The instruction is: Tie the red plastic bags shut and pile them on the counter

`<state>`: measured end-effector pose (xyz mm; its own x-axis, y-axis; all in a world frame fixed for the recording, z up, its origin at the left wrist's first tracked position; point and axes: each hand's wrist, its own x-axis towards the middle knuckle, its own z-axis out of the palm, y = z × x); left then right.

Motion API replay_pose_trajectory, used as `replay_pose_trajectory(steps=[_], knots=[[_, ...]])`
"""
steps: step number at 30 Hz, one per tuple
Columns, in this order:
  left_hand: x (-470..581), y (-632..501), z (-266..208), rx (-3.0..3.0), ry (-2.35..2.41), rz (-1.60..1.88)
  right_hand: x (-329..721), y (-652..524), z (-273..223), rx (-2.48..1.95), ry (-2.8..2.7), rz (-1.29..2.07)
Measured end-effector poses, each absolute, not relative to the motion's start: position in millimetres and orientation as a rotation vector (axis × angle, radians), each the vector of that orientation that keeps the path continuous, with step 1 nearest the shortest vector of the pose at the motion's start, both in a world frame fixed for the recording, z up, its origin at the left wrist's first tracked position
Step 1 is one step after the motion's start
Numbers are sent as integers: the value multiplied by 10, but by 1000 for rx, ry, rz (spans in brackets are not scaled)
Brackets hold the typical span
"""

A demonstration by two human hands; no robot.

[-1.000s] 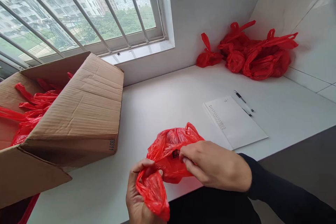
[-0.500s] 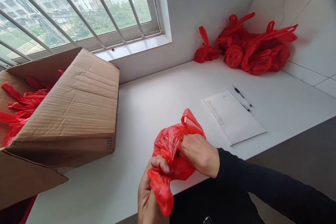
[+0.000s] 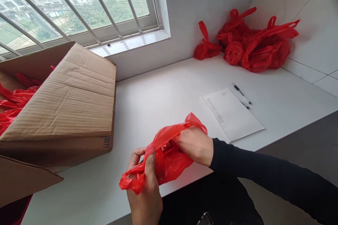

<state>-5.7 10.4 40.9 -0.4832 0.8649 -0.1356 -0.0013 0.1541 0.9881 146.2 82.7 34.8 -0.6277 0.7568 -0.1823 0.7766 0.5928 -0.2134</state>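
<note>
A thin red plastic bag (image 3: 173,167) is stretched between my hands above the front edge of the white table. My left hand (image 3: 144,179) is closed on its left side, thumb on top, with a bunched handle loop hanging over the hand. At the bag's right side, my right hand (image 3: 194,146) is curled and grips the plastic, its fingertips hidden in the folds. The mouth gapes between them, and small dark and red items (image 3: 167,146) show inside, too hidden to name.
An open cardboard box (image 3: 66,102) with red bags (image 3: 18,98) stands at left. Several filled red bags (image 3: 258,49) sit in the far right corner. A white notebook (image 3: 235,117) with handwriting and pens (image 3: 241,93) lie to the right. A barred window (image 3: 105,7) is behind.
My left hand has shifted left and pulled the bag's side outward, so its mouth is wider and items inside now show. My right hand has moved slightly up and left.
</note>
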Motion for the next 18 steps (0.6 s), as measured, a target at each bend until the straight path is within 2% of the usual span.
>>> replay_pose_trajectory(steps=[5, 9, 14, 18], knots=[[-10, 137, 498, 571, 1431, 1504, 1519, 895, 291, 1399, 2727, -415], [-2, 135, 466, 303, 1425, 1556, 1549, 867, 335, 1348, 2796, -392], [-14, 117, 431, 312, 1361, 1597, 1549, 853, 453, 1437, 2646, -386], [-24, 110, 419, 368, 1291, 1562, 1516, 893, 383, 1276, 2814, -353]])
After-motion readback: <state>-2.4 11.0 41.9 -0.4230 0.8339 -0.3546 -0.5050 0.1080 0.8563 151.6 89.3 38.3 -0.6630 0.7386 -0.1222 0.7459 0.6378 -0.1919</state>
